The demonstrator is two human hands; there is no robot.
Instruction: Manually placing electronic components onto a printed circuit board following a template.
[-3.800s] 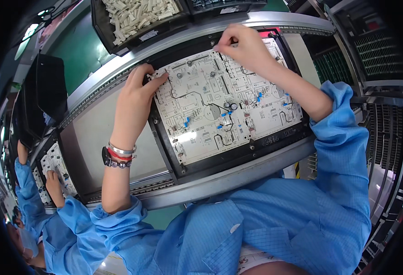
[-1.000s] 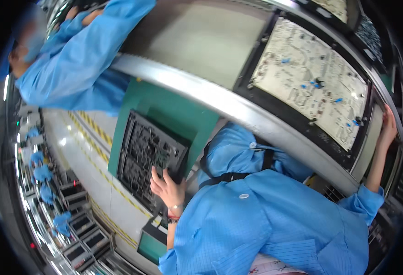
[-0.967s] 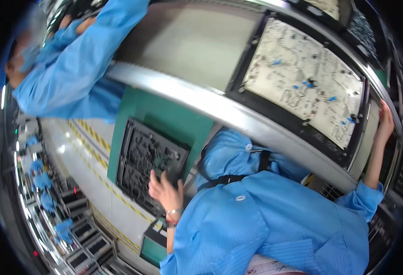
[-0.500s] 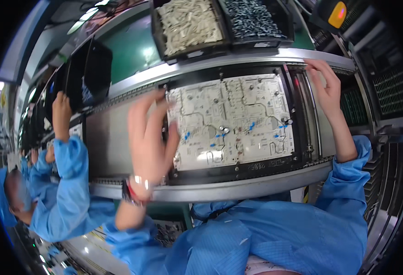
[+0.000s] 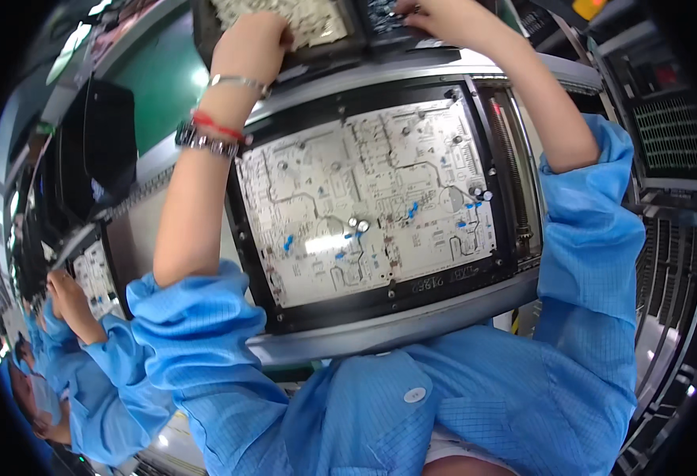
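Observation:
My left hand [image 5: 251, 46] reaches over the black bin of white plastic parts [image 5: 317, 22], fingers curled down among them and the tips hidden. My right hand [image 5: 453, 22] is at the neighbouring bin of small dark blue parts [image 5: 382, 17]. Its thumb and fingers are bent toward each other at the picture's upper edge; what they hold, if anything, cannot be made out. Between my forearms lies a white circuit board [image 5: 364, 206] in a black frame [image 5: 396, 292]. Small blue components and several round silver-topped cylinders stand on the board.
Metal rails [image 5: 348, 337] run along the near and far sides of the black frame. To the left, a co-worker's hand [image 5: 71, 297] is beside another white board [image 5: 96, 274]. Dark bins [image 5: 107, 143] stand at the far left, and racks [image 5: 670, 131] at the right.
Both hands have moved: the left from over the board's left edge up to the white parts, the right from the far rail to the dark blue parts. The view has shifted.

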